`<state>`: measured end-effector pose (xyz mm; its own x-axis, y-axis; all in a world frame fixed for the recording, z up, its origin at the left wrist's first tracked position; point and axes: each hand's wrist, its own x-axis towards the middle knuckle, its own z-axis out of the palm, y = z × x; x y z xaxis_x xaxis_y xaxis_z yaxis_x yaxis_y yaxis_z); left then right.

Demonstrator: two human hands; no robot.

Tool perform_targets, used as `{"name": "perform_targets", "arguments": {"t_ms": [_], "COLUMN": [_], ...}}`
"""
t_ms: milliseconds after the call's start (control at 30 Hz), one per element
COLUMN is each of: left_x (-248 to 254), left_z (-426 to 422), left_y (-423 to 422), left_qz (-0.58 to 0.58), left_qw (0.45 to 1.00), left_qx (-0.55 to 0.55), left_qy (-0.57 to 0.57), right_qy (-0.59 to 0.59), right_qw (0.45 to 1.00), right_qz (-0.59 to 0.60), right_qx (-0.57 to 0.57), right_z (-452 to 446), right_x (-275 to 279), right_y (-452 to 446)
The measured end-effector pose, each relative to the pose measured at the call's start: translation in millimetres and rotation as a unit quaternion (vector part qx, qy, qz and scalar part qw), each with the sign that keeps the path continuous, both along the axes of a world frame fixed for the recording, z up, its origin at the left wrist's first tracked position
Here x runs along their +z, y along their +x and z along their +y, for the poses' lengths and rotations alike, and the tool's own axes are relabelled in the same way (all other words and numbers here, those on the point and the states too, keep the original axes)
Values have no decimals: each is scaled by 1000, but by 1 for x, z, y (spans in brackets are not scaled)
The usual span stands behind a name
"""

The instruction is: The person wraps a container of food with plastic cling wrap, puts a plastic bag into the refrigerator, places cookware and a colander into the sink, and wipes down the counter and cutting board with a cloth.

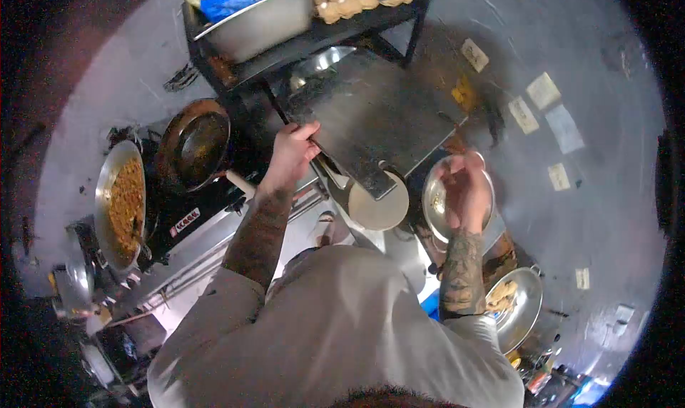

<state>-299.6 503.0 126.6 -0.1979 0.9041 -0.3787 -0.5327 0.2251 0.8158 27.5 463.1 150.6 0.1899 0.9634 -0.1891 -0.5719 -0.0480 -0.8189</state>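
My left hand (292, 152) is closed around the left edge of a large dark flat board (385, 112), its thumb lying on top. The board is tilted, and a near corner reaches over a round cream-coloured container (378, 207). To the right, my right hand (467, 192) is over a shiny metal bowl (437, 212). Its fingers are blurred and point into the bowl, so what they hold, if anything, is hidden. A little metal dish (335, 59) shows at the board's far edge.
At left, a pan of browned food (125, 204) stands near a dark empty pan (194, 147) on the stove. Behind is a shelf with a metal tub (267, 29) and an egg tray (364, 0). A pan with pale pieces (524, 304) stands by my right elbow.
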Motion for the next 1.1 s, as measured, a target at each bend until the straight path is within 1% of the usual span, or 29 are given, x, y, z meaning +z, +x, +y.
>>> {"name": "perform_targets", "arguments": {"t_ms": [33,67,100,167,200,233,267,300,333,367,433,467,500,533,567,600,667,700,733,767,833,867,900,933,967,1000,1033,1100], "left_x": [-6,-11,-8,-1,-8,-10,-9,-6,-1,-2,-2,-10,-26,-36,-21,-24,-33,-41,-43,-34,-36,-22,7,5,4,3,4,-21], "left_z": [2,2,2,-3,-1,-1,0,0,0,0,5,12,20,26,25,28,33,38,42,39,39,35,29,28,27,26,31,40], "left_y": [0,-5,-5,-2,-6,-9,-11,-12,-4,-5,-10,-17,-30,-35,-34,-34,-34,-35,-37,-31,-32,-31,-28,-29,-30,-31,-30,-51], "left_qz": [-46,-37,-42,-7,-11,-12,-16,-20,-12,-14,3,1,-11,-24,-11,-28,-38,-35,-32,-6,19,16,4,6,8,9,11,2], "left_qw": [999,999,999,999,999,999,1000,1000,998,998,998,998,998,997,995,993,992,990,988,990,995,995,992,990,988,986,984,981], "left_qx": [13,8,17,46,36,41,14,-13,46,51,53,56,26,-8,-56,-67,-76,-79,-78,-42,-17,-16,-25,-29,-33,-37,-27,-118], "left_qy": [16,12,13,-5,4,-3,7,18,-28,-28,-43,-43,-57,-73,-87,-89,-93,-114,-131,-137,-94,-97,-124,-136,-148,-160,-177,-153], "right_qy": [-66,-65,-22,54,34,42,-71,-75,-85,-93,-116,-131,-144,-144,-126,-103,-154,-180,-197,-192,-150,-85,18,174,15,-123,-152,-128], "right_qw": [986,987,989,990,995,994,997,996,987,967,961,958,947,948,886,792,826,840,842,842,837,829,812,776,856,924,949,965], "right_qz": [136,129,122,111,67,55,-17,-18,12,43,43,-52,-146,-148,-301,-442,-355,-312,-292,-286,-299,-325,-364,-409,-356,-260,-223,-223], "right_qx": [67,77,76,74,60,82,34,37,135,233,249,250,247,243,329,408,409,406,408,416,433,446,456,448,375,252,165,48], "right_z": [4,13,23,45,74,97,98,110,125,142,172,188,204,224,247,268,252,239,239,243,249,254,261,272,253,217,182,116], "right_x": [-5,-6,-6,-13,-38,-53,-22,-24,-28,-32,-48,-55,-63,-75,-93,-115,-147,-155,-167,-187,-223,-242,-262,-290,-253,-203,-161,-84], "right_y": [-5,-7,-9,-11,8,21,7,8,15,21,19,16,15,22,33,42,41,35,34,35,35,39,46,56,38,17,5,-15]}}
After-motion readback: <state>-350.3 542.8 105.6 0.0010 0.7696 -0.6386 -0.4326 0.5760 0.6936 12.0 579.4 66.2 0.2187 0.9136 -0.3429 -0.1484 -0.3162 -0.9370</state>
